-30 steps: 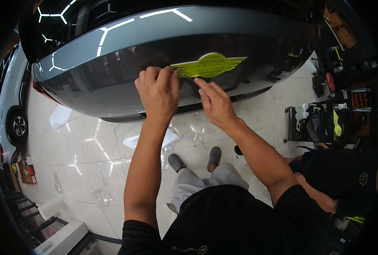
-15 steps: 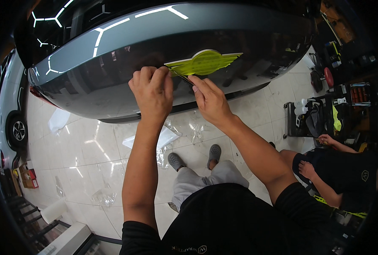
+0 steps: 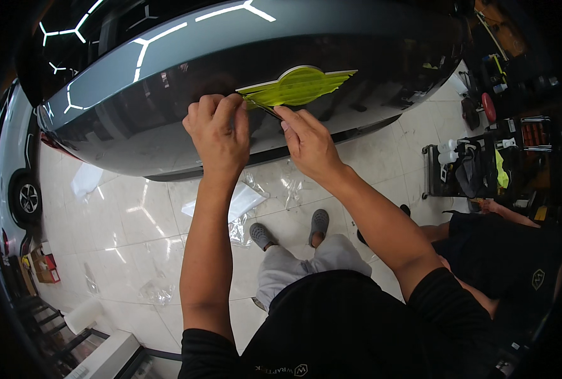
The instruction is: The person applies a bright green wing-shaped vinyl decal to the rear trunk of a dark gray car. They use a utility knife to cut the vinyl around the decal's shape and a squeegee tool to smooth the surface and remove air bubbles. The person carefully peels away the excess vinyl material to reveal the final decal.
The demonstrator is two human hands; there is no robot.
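A wing-shaped emblem (image 3: pixel 301 88) with a silvery upper rim, covered in yellow-green film, sits on the dark grey body panel of a car (image 3: pixel 186 120). My left hand (image 3: pixel 219 129) is closed in a pinch at the emblem's left tip, on the film's edge; its fingertips are partly hidden. Just right of it, my right hand (image 3: pixel 309 142) grips a thin, dark, pen-like tool (image 3: pixel 267 110) between thumb and fingers. The tool's point reaches up and left to the film's lower edge, close to my left fingertips.
White sheet material (image 3: pixel 240 201) and crumpled clear plastic (image 3: pixel 155 292) lie on the tiled floor. At the right stands a black tool cart (image 3: pixel 442 170) with bottles; a co-worker (image 3: pixel 502 252) in black bends nearby. A white car (image 3: pixel 19 145) stands at far left.
Both hands and the emblem appear slightly further left and higher in the picture. The grips look the same. The co-worker at the right has leaned over.
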